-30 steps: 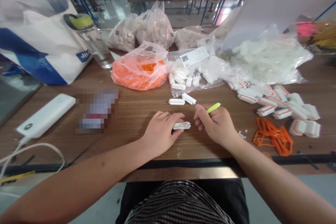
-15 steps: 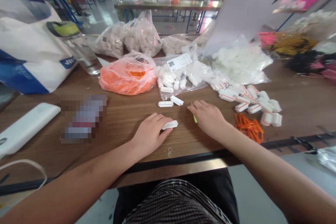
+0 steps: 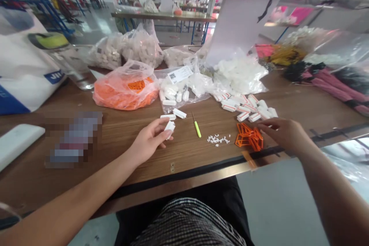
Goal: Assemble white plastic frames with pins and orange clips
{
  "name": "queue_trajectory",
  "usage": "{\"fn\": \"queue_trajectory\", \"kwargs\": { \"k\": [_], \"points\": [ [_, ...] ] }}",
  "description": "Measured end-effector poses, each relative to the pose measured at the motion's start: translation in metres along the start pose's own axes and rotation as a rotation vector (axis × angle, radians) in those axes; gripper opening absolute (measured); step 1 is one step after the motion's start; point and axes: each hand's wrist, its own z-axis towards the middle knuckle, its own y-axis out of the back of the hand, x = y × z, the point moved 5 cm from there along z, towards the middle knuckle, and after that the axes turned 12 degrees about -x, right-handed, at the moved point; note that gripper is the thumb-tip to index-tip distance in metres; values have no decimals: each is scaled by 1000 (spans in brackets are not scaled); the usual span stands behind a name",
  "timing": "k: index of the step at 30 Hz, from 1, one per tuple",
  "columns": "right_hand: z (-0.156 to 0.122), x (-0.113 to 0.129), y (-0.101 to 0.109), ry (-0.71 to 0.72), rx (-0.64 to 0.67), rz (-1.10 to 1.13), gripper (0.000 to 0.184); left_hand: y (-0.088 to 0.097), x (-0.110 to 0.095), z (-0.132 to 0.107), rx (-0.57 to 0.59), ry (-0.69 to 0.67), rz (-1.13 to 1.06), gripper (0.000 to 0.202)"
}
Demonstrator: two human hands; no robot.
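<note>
My left hand [image 3: 145, 140] pinches a small white plastic block [image 3: 170, 127] between thumb and fingers, just above the table. Two similar white pieces, one of them a loose block [image 3: 180, 113], lie just beyond it. My right hand [image 3: 288, 134] is at the right edge of a pile of thin orange plastic frames [image 3: 248, 137], fingers stretched toward it and slightly bent; I see nothing held in them. Between my hands lies a thin-shafted tool with a lime-green handle [image 3: 197, 128]. Tiny white bits [image 3: 218, 139] are scattered right of it.
White blocks with orange edging [image 3: 243, 107] lie heaped behind the frames. Farther back are an orange-filled bag [image 3: 123, 88], a labelled bag of white parts [image 3: 173, 94] and a water bottle [image 3: 73, 67]. A blurred orange strip [image 3: 249, 160] crosses the table's front edge [image 3: 207, 175].
My right hand has let go of the green-handled tool and moved right to the orange frames. My left hand has raised and tilted its white block. The view has shifted right.
</note>
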Motion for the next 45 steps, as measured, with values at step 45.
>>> {"fn": "queue_trajectory", "kwargs": {
  "k": [45],
  "points": [
    [-78, 201, -72, 301, -15, 632, 12, -38, 14, -16, 245, 279, -704, 32]
  ]
}}
